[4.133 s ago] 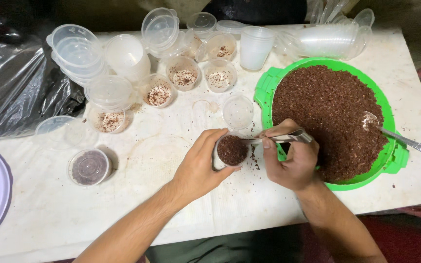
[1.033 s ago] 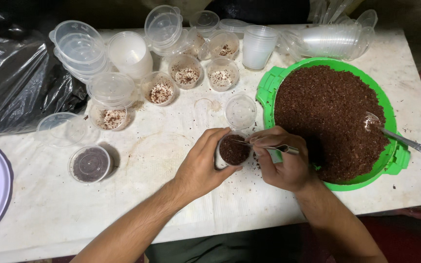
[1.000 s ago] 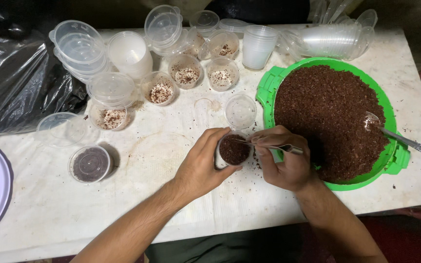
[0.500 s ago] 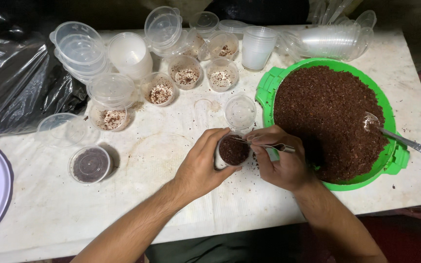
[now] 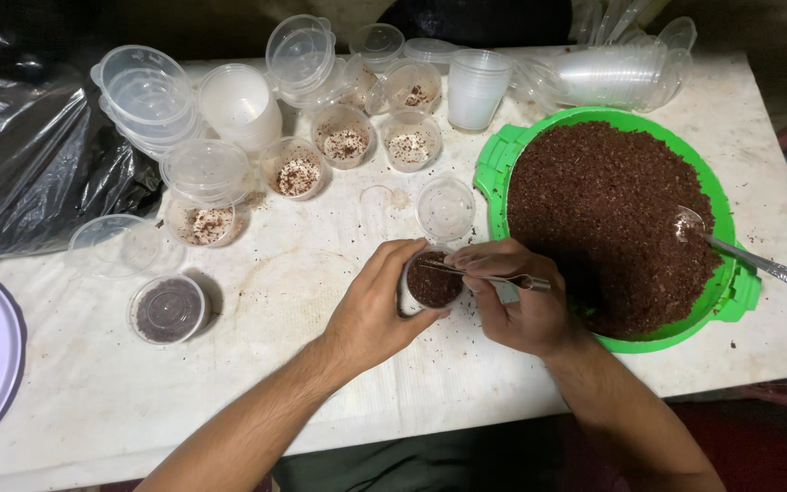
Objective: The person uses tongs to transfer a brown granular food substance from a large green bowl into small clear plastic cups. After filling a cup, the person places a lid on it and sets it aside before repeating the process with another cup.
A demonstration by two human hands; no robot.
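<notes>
Left hand [image 5: 377, 310]: grip wrapped around small cup [image 5: 430, 282] of brown grains, at desk [image 5: 321, 383] centre.
Right hand [image 5: 514, 305]: grip pinched metal spoon [image 5: 494, 273] over cup.
Green basin [image 5: 503, 159]: at 3 o'clock of cup.

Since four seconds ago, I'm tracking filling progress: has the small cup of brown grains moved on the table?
No. The cup held by the left hand sits just left of the green basin, as before.

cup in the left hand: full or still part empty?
Full, near enough. The small clear cup in the left hand shows brown crumbly fill up to about its rim, and the right hand lays metal tweezers across its top.
</notes>
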